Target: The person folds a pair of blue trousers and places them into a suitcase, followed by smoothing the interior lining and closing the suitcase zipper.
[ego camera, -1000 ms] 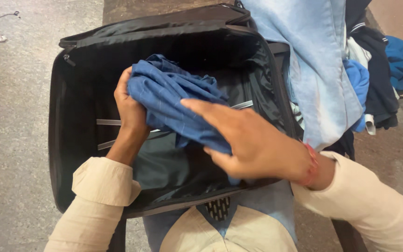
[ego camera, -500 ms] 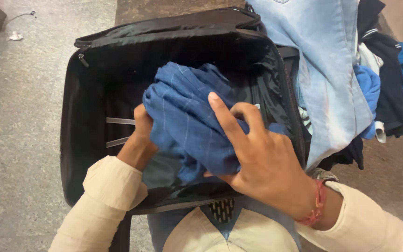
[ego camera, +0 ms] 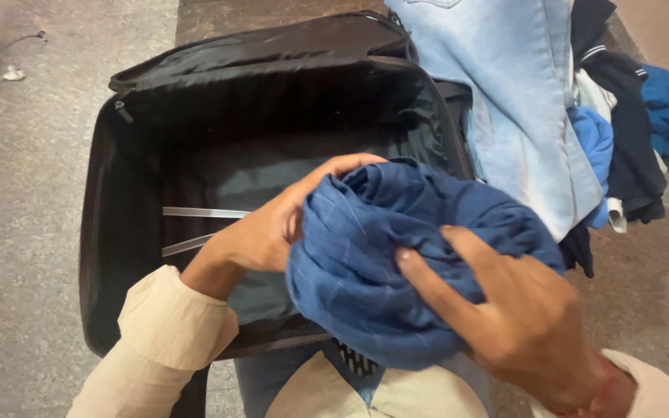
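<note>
Head view: both hands' fingers grip blue bundled cloth (over black suitcase).

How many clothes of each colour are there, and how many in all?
Dark blue: 1, the bundled cloth held by the left hand and right hand over the black suitcase
Light blue denim: 1
Bright blue: 2
Black: 1
White: 1, mostly hidden
Total: 6 that I can tell apart
</note>
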